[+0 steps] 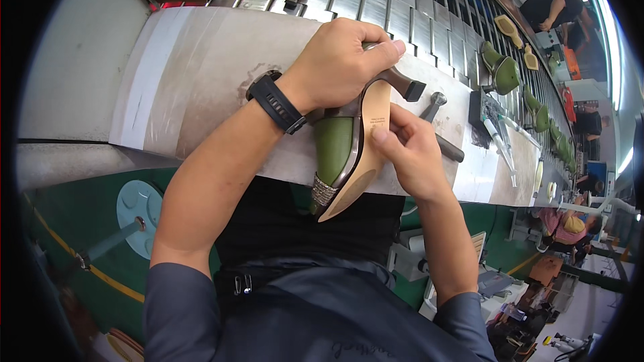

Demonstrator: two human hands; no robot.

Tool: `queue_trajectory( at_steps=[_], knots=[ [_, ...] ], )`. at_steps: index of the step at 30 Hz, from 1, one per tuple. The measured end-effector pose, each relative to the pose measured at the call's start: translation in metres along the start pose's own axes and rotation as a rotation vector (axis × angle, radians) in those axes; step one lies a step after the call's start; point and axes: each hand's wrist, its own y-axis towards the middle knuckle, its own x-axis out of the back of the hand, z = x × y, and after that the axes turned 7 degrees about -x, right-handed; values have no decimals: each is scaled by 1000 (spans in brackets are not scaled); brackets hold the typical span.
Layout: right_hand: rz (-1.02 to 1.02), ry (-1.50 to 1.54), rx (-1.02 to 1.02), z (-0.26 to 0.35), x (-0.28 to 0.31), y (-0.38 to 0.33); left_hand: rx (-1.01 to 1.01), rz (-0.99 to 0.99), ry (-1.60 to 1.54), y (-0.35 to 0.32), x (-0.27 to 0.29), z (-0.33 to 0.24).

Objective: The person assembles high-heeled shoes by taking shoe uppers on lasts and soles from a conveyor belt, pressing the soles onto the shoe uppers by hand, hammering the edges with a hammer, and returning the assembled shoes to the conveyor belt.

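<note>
A green high-heeled shoe (334, 147) is held over the bench edge, its tan sole (365, 161) turned toward my right and its toe pointing down at me. A glittery band (323, 193) crosses it near the toe. My left hand (352, 60) wraps round the heel end, and the dark brown heel (400, 84) sticks out to the right beneath the thumb. With thumb and bent fingers, my right hand (416, 151) grips the edge of the sole about halfway along. The inside of the shoe is hidden.
Right of my hands lies a hammer (437, 100), partly hidden. Beyond it is a dark holder (479, 115) with pen-like tools (500, 144). A slatted metal conveyor (376, 3) runs along the far side, carrying soles and green shoes (500, 70). A round blue stool (134, 218) stands lower left.
</note>
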Motion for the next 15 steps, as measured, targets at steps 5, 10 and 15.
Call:
queue_trajectory(
  at_steps=[5, 10, 15],
  knots=[
    [80, 61, -41, 1, -4, -7, 44, -12, -22, -2, 0, 0],
    [0, -5, -117, 19, -20, -7, 7, -45, 52, -2, -3, -2],
    [-72, -5, -84, 12, -23, -2, 17, -41, 60, -1, -3, -3]
  ],
)
